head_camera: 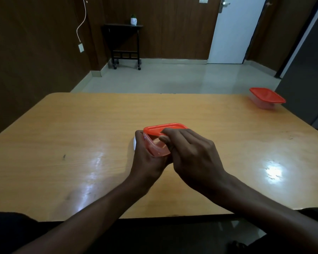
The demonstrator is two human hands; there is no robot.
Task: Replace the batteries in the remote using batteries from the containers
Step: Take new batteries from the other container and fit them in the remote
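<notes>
Both hands meet mid-surface (81, 125) around a clear container (157, 148). Left hand (149, 158) cups its near wall, fingers curled; right hand (193, 154) pinches the orange lid (160, 129), lifted at the near edge. Second lidded container (266, 99) sits far right.
</notes>
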